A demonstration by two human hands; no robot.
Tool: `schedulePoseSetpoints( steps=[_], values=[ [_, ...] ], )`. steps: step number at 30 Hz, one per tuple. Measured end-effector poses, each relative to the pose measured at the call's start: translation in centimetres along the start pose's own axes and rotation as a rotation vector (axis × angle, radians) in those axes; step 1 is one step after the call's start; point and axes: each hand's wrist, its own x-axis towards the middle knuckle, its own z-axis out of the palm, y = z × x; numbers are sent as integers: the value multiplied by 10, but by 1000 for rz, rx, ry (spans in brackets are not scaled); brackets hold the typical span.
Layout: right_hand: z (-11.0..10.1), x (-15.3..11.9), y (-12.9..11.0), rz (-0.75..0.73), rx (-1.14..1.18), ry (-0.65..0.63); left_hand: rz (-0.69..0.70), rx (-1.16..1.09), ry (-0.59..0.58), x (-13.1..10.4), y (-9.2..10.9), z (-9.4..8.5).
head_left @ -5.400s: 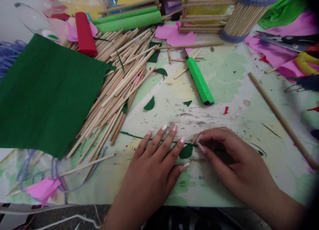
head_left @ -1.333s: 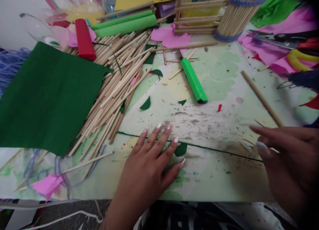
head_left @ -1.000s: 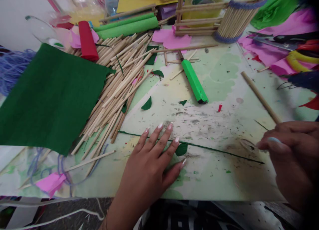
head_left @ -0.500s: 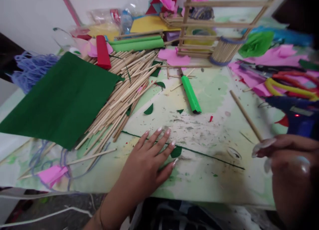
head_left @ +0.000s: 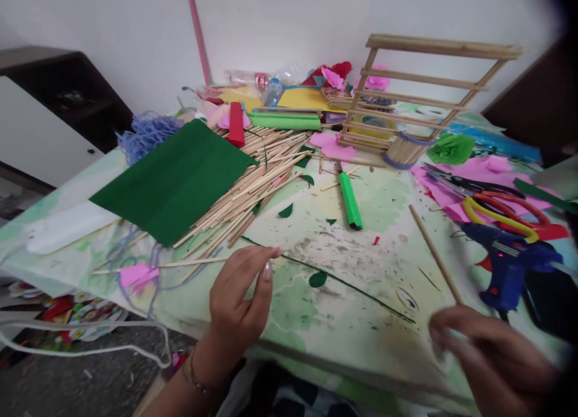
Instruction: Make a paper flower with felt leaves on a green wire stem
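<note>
My left hand is raised just over the table, fingers held close together and slightly bent, thumb apart from them. Its fingertips are at a thin dark green strip lying slantwise on the tabletop; whether they touch it is unclear. A small green leaf-shaped cutout lies just below the strip. At the right, my right hand is closed and somewhat blurred, with a wooden stick reaching up and left from its fingers. A green-handled cutter lies beyond the strip.
A dark green sheet partly covers a heap of wooden sticks at left. To the right are a blue glue gun, scissors and pink paper. A stick frame stands behind, beside purple yarn further left.
My left hand has lifted from lying spread on the strip and drawn its fingers together, uncovering the leaf cutout. More of the stick by my right hand shows. The view has widened.
</note>
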Motion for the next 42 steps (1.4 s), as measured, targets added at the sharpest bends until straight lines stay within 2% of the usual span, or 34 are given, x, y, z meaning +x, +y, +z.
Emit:
schedulePoseSetpoints(
  steps=[2, 4, 7, 10, 13, 15, 17, 20, 22, 24, 27, 29, 31, 38, 42],
  values=[
    [14, 11, 3, -80, -120, -66, -60, -64, 89, -4, 4, -1],
    [27, 20, 8, -161, -216, -108, -57, -103, 83, -9, 8, 1],
    [38, 24, 13, -196, -231, -129, 8, -127, 35, -13, 13, 5],
    [40, 22, 9, -183, -157, -111, 52, -121, 9, -14, 17, 8],
    [38, 17, -1, -149, -76, -3, 41, -112, 22, -13, 20, 10],
    [38, 12, -7, -149, -56, 101, -21, -114, 26, -11, 23, 12],
    [39, 8, -12, -174, -32, 202, -154, -145, -17, -8, 29, 16],
    [47, 3, -19, -216, 26, 293, -424, -312, -212, -3, 45, 30],
    [55, 1, -26, -246, 62, 340, -575, -538, -358, 1, 58, 43],
    [62, -2, -32, -284, 76, 328, -708, -763, -404, 5, 69, 56],
    [66, -8, -39, -344, 75, 176, -866, -956, -330, 11, 76, 67],
    [62, -11, -42, -370, 98, 97, -907, -1058, -342, 13, 73, 66],
    [55, -11, -44, -353, 148, 80, -933, -1133, -397, 15, 67, 62],
    [40, 18, -57, -143, 278, 225, -973, -1196, -553, 6, 58, 57],
    [42, 40, -65, -134, 174, 196, -924, -1075, -605, 3, 63, 59]
  ],
)
